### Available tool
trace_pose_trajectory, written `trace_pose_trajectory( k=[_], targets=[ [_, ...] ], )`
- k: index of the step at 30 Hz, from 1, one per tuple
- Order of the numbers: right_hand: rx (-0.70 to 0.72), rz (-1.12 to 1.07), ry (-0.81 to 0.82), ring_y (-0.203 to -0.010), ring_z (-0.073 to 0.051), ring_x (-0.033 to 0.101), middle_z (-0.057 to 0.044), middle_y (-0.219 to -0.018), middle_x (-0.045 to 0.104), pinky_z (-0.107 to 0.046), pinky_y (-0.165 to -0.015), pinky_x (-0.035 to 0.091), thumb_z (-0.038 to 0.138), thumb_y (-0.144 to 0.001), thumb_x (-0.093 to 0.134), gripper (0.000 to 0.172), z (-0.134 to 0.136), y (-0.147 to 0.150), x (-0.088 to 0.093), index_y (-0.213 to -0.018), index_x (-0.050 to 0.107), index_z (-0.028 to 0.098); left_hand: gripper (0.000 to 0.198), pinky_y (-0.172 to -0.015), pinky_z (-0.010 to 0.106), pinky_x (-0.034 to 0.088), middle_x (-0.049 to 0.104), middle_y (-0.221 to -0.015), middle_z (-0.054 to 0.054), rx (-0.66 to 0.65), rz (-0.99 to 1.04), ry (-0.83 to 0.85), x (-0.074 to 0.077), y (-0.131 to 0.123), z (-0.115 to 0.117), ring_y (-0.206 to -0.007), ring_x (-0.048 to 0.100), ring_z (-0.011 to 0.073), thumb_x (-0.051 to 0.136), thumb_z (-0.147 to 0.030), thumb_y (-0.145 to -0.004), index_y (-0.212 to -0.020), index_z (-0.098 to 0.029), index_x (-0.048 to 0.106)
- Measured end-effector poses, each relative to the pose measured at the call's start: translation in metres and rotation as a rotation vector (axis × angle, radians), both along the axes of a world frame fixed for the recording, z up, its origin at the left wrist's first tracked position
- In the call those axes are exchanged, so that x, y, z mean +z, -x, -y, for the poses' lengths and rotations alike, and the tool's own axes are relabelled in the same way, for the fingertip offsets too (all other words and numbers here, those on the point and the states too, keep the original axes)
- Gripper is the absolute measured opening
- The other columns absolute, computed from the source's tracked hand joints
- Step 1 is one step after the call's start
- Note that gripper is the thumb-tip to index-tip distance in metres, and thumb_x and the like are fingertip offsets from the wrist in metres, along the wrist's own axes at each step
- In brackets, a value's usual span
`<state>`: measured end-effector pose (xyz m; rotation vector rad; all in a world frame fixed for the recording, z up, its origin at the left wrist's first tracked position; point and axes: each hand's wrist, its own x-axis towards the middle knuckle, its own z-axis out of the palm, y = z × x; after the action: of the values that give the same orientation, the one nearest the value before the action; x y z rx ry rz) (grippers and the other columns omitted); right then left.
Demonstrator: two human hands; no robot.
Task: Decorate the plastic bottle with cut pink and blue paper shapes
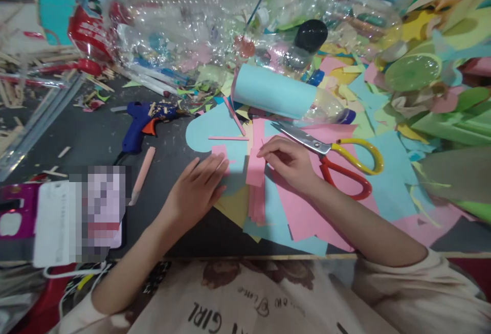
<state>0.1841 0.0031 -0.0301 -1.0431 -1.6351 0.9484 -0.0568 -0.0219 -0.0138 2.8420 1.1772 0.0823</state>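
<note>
My left hand lies flat with its fingers stretched out, fingertips on a small pink paper piece. My right hand pinches the upper edge of a pink paper strip between thumb and fingers. Beneath that strip more pink strips lie in a stack. Two thin rolled pink paper sticks, one of them level, rest above the hands on light blue paper. Large scissors with one yellow and one red handle lie partly open just right of my right hand.
A blue glue gun with an orange trigger lies left, near a pink stick. A bottle wrapped in blue paper lies behind the hands. Clear plastic bottles crowd the back; paper scraps heap at right. A white card lies front left.
</note>
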Motion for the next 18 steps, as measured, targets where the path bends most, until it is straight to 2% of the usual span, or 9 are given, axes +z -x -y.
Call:
trace_pose_trajectory(
  k=[2,4,7,10,13,18],
  targets=[
    [0.026,0.039,-0.044,-0.068,-0.012,0.061,-0.001,-0.072,0.066,-0.027,-0.063,0.05,0.008,-0.084,0.051,0.02,0.001,0.001,-0.001,-0.078,0.065,0.021,0.043,-0.107,0.04,0.039,0.057,-0.138,0.011,0.009,-0.036,-0.005,-0.001,0.006,-0.002,-0.13,0.051,0.0233,0.033,-0.026,-0.098,-0.139,-0.015,0.042],
    [0.11,0.082,-0.094,-0.07,-0.013,0.063,-0.002,-0.077,0.069,-0.028,-0.064,0.052,0.008,-0.086,0.05,0.02,0.002,0.001,-0.003,-0.082,0.065,0.021,0.042,-0.106,0.04,0.04,0.058,-0.136,0.011,-0.007,-0.031,-0.024,-0.002,0.007,-0.001,-0.129,0.051,0.0232,0.033,-0.026,-0.098,-0.138,-0.014,0.043],
    [0.268,0.145,-0.143,-0.078,-0.015,0.067,-0.005,-0.087,0.072,-0.03,-0.068,0.056,0.004,-0.084,0.047,0.024,0.004,0.001,-0.003,-0.09,0.063,0.02,0.039,-0.106,0.04,0.041,0.06,-0.134,0.01,-0.07,0.03,-0.05,-0.004,0.002,0.0,-0.128,0.052,0.023,0.036,-0.023,-0.098,-0.134,-0.013,0.046],
    [0.371,0.21,-0.191,-0.083,-0.017,0.068,-0.006,-0.089,0.072,-0.036,-0.076,0.058,0.002,-0.082,0.046,0.025,0.006,0.003,-0.002,-0.089,0.062,0.02,0.039,-0.106,0.038,0.043,0.059,-0.135,0.012,-0.099,0.09,-0.005,-0.004,-0.004,0.001,-0.127,0.053,0.0222,0.038,-0.021,-0.097,-0.134,-0.011,0.045],
    [0.405,0.255,-0.227,-0.083,-0.018,0.068,-0.007,-0.086,0.071,-0.04,-0.079,0.058,0.004,-0.083,0.045,0.023,0.007,0.005,-0.001,-0.088,0.063,0.019,0.043,-0.106,0.038,0.044,0.058,-0.135,0.014,-0.058,0.144,0.059,-0.004,-0.006,0.0,-0.128,0.053,0.0215,0.037,-0.021,-0.097,-0.138,-0.011,0.04],
    [0.405,0.259,-0.209,-0.072,-0.017,0.066,-0.007,-0.077,0.068,-0.036,-0.071,0.059,0.004,-0.082,0.045,0.023,0.01,0.007,-0.002,-0.084,0.064,0.016,0.044,-0.108,0.041,0.043,0.058,-0.135,0.014,-0.044,0.196,0.05,-0.01,-0.002,-0.004,-0.129,0.053,0.022,0.04,-0.018,-0.096,-0.14,-0.014,0.04]
  ],
)
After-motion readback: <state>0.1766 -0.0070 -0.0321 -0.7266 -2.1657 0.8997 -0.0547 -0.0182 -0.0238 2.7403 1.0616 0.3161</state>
